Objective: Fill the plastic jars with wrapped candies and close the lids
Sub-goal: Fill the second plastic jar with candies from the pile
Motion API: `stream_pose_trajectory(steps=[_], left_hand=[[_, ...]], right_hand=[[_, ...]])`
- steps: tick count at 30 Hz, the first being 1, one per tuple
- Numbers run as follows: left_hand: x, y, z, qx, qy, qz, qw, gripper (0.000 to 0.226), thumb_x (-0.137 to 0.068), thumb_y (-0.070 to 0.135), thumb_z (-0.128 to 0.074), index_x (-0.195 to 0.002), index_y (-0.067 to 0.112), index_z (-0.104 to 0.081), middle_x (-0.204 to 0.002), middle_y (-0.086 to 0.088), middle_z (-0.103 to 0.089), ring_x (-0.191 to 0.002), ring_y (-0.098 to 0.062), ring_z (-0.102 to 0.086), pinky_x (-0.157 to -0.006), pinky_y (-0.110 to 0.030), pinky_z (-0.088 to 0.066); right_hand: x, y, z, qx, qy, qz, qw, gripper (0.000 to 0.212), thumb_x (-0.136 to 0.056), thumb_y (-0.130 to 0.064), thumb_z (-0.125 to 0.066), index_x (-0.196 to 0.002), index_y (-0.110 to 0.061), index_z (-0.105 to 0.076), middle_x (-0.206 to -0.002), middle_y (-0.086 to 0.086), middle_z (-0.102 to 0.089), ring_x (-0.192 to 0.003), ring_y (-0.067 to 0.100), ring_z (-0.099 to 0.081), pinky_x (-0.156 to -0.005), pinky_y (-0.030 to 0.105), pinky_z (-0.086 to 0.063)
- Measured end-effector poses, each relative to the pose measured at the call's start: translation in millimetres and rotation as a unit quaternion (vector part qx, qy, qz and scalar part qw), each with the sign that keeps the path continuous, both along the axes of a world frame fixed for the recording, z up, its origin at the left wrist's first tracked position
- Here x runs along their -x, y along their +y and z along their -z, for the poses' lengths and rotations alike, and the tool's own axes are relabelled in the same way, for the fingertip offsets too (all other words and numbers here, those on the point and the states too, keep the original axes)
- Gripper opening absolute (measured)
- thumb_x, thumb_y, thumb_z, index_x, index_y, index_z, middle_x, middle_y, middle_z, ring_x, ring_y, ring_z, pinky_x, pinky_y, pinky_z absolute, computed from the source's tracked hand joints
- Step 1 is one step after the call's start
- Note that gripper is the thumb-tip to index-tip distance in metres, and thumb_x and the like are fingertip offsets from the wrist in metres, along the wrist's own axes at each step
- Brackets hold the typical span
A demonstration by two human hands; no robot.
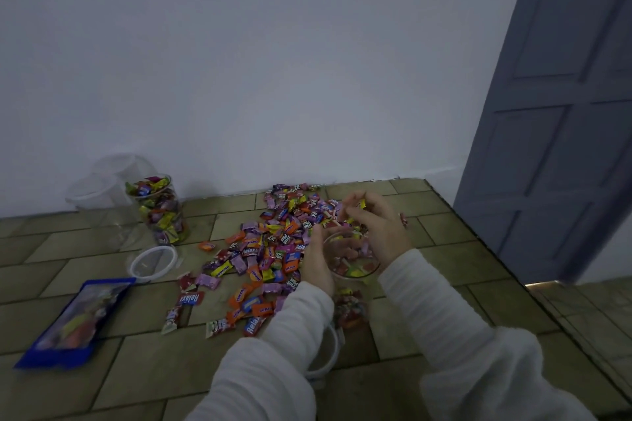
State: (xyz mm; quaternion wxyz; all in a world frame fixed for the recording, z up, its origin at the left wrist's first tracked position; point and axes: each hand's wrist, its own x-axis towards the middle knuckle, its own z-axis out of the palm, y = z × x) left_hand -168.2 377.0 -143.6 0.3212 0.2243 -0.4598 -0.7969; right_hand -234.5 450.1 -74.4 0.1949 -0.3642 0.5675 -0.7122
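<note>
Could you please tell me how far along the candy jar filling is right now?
One jar by the wall looks full but has no lid on. The left hand steadies a part-filled jar while the right hand drops in candies. A big pile remains, and a lid lies loose.

"Relaxa", seemingly "mentos", on candy wrappers
</note>
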Motion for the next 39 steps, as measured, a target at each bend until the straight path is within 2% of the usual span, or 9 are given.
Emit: stream_pose_trajectory(steps=[3, 10, 15, 20, 25, 28, 32, 36, 39], left_hand=[[1, 0, -1, 0.002, -0.001, -0.004, 1.0, 0.074, -0.072, 0.065, -0.044, -0.1, 0.0, -0.065, -0.076, -0.018, -0.069, -0.065, -0.028, -0.06, -0.072, -0.038, -0.048], [1, 1, -3, 0.015, -0.013, -0.02, 1.0, 0.068, -0.076, 0.067, -0.043, -0.096, 0.008, -0.069, -0.076, -0.014, -0.07, -0.071, -0.029, -0.058, -0.075, -0.04, -0.047], [-2, 3, -5, 0.018, -0.016, -0.019, 1.0, 0.068, -0.08, 0.067, -0.045, -0.1, 0.006, -0.067, -0.079, -0.018, -0.069, -0.072, -0.029, -0.059, -0.071, -0.037, -0.048], [-3, 5, -7, -0.001, -0.014, -0.028, 1.0, 0.064, -0.086, 0.063, -0.04, -0.1, 0.006, -0.067, -0.085, -0.021, -0.066, -0.078, -0.032, -0.058, -0.076, -0.041, -0.049], [-6, 5, -12, 0.0, -0.074, 0.011, 0.997, 0.059, -0.092, 0.058, -0.031, -0.102, 0.013, -0.067, -0.092, -0.009, -0.071, -0.087, -0.024, -0.066, -0.073, -0.032, -0.051], [-13, 2, -21, 0.004, -0.071, 0.042, 0.997, 0.059, -0.094, 0.056, -0.026, -0.099, 0.015, -0.068, -0.087, -0.004, -0.074, -0.083, -0.019, -0.069, -0.071, -0.029, -0.053], [-39, -18, -24, 0.067, -0.083, -0.037, 0.994, 0.047, -0.098, 0.048, -0.031, -0.086, 0.026, -0.071, -0.082, 0.007, -0.073, -0.082, -0.01, -0.068, -0.08, -0.027, -0.052], [-91, -51, -1, 0.251, -0.241, -0.152, 0.925, 0.01, -0.089, 0.036, -0.053, -0.089, 0.032, -0.063, -0.093, 0.003, -0.064, -0.088, -0.019, -0.059, -0.079, -0.034, -0.053], [-130, -75, 23, 0.369, -0.482, -0.157, 0.779, 0.071, -0.068, 0.068, -0.054, -0.131, 0.036, -0.045, -0.146, -0.005, -0.033, -0.135, -0.027, -0.028, -0.109, -0.048, -0.028]], right_hand=[[6, 7, 6, -0.01, 0.036, -0.046, 0.998, 0.008, -0.088, -0.005, -0.055, -0.085, -0.011, -0.058, -0.078, 0.006, -0.064, -0.064, 0.007, -0.061, -0.055, 0.016, -0.048], [11, 9, 17, 0.001, -0.042, -0.114, 0.993, 0.012, -0.091, -0.021, -0.047, -0.08, -0.021, -0.053, -0.077, -0.003, -0.058, -0.09, 0.025, -0.058, -0.079, 0.038, -0.046], [13, 14, 21, 0.009, -0.042, -0.137, 0.99, 0.01, -0.087, 0.002, -0.049, -0.083, -0.007, -0.047, -0.084, 0.003, -0.054, -0.091, 0.015, -0.067, -0.068, 0.022, -0.054], [15, 18, 19, -0.016, 0.037, -0.115, 0.993, 0.013, -0.085, 0.005, -0.055, -0.083, -0.008, -0.054, -0.087, 0.01, -0.06, -0.083, 0.013, -0.067, -0.057, 0.019, -0.051], [12, 19, 13, -0.081, 0.193, -0.051, 0.977, 0.019, -0.074, -0.008, -0.06, -0.078, -0.027, -0.062, -0.085, -0.001, -0.066, -0.089, 0.017, -0.065, -0.077, 0.033, -0.054], [1, 11, -3, -0.092, 0.271, 0.008, 0.958, 0.021, -0.082, -0.006, -0.062, -0.084, -0.027, -0.061, -0.086, -0.011, -0.065, -0.088, 0.002, -0.061, -0.081, 0.023, -0.05], [-34, -14, -26, -0.063, 0.329, 0.008, 0.942, 0.011, -0.085, -0.005, -0.06, -0.09, -0.015, -0.063, -0.087, -0.008, -0.065, -0.084, 0.002, -0.059, -0.078, 0.011, -0.045], [-72, -58, -17, -0.122, 0.329, -0.052, 0.935, 0.008, -0.084, -0.012, -0.057, -0.088, -0.018, -0.06, -0.086, -0.003, -0.063, -0.083, 0.012, -0.06, -0.075, 0.025, -0.049], [-88, -100, 7, -0.216, 0.352, -0.072, 0.908, 0.009, -0.086, -0.017, -0.056, -0.093, -0.018, -0.062, -0.091, -0.004, -0.06, -0.089, 0.015, -0.058, -0.078, 0.03, -0.048]])
